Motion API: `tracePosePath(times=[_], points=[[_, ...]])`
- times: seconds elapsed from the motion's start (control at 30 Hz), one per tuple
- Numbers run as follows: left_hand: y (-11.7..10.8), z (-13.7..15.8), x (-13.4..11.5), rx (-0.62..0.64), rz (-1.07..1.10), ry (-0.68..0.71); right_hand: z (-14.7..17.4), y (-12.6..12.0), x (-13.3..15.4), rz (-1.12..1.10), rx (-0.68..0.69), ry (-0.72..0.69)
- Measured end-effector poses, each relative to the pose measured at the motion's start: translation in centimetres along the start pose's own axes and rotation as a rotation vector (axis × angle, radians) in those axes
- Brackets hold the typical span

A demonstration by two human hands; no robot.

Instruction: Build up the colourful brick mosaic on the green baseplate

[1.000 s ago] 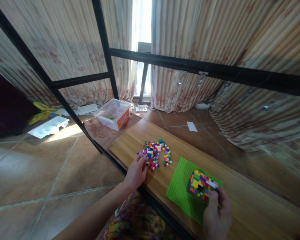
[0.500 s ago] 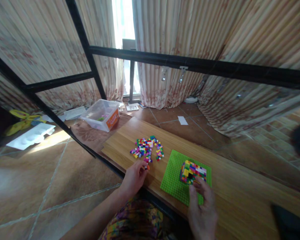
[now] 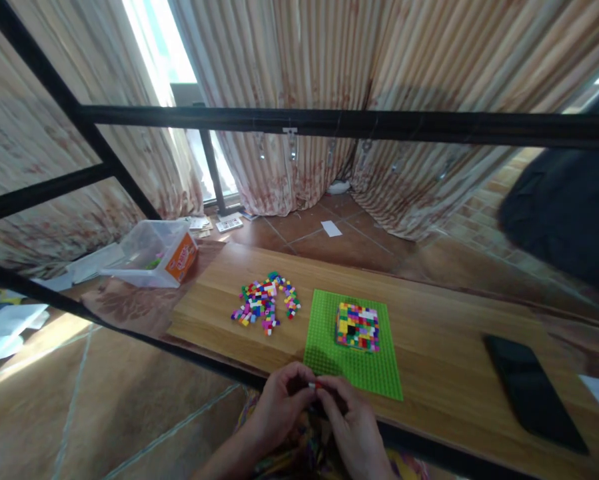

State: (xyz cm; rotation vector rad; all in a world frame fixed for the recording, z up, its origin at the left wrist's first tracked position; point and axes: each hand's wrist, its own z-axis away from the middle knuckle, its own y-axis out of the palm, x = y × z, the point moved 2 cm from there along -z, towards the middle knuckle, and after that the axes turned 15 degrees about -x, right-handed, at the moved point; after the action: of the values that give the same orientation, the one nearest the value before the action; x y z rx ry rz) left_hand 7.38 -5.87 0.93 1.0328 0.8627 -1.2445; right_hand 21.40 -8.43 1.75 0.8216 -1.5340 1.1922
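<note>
My left hand (image 3: 282, 405) and my right hand (image 3: 352, 417) meet at the front edge of the wooden table, fingertips pinched together. Between them shows a tiny toy brick piece (image 3: 314, 385), white and red; whether it is one brick or two I cannot tell. Just beyond lies the green baseplate (image 3: 324, 333). On it stands a blocky build of many coloured bricks (image 3: 359, 327), with a dark square spot on its top. Left of the baseplate, loose coloured bricks (image 3: 262, 300) lie in a scattered pile.
A black phone-like slab (image 3: 532, 393) lies on the table (image 3: 444, 360) at the right. Beyond the table's left end stands a clear plastic box (image 3: 152, 250) with an orange label. A black metal rail (image 3: 329, 123) crosses in front of the curtains.
My left hand has left the loose pile with a brick, and my right hand has come away from the build. Both now meet at the table edge. The view has turned right.
</note>
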Motion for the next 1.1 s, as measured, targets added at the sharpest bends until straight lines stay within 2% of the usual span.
tracePosePath(times=[0.2, 0.43, 0.57, 0.67, 0.77, 0.83, 0.97, 1.1], points=[[0.4, 0.1, -1.1, -0.001, 0.019, -0.061, -0.2, -0.2, -0.1, -0.096, 0.037, 0.168], [1.6, 0.3, -2.5, -0.010, 0.031, -0.091, -0.1, -0.9, 0.5, -0.244, 0.021, 0.265], [2.1, 0.4, -2.5, 0.036, 0.063, -0.131, -0.2, -1.4, 0.3, -0.334, 0.024, 0.310], [2.1, 0.1, -2.4, 0.091, 0.050, -0.133, -0.5, -2.1, 0.1, -0.383, -0.029, 0.319], [1.5, -1.0, -2.7, 0.076, -0.072, -0.018, -1.4, -3.8, -0.3, -0.338, -0.181, 0.295], [0.7, -2.1, -3.1, 0.004, -0.192, 0.122, -2.3, -5.3, -0.5, -0.238, -0.276, 0.248], [-0.9, -4.3, -3.4, -0.144, -0.430, 0.374, -4.3, -7.8, -0.9, -0.022, -0.349, 0.122], [-1.8, -5.6, -2.9, -0.202, -0.585, 0.537, -5.9, -8.3, -0.9, 0.088, -0.428, -0.018]])
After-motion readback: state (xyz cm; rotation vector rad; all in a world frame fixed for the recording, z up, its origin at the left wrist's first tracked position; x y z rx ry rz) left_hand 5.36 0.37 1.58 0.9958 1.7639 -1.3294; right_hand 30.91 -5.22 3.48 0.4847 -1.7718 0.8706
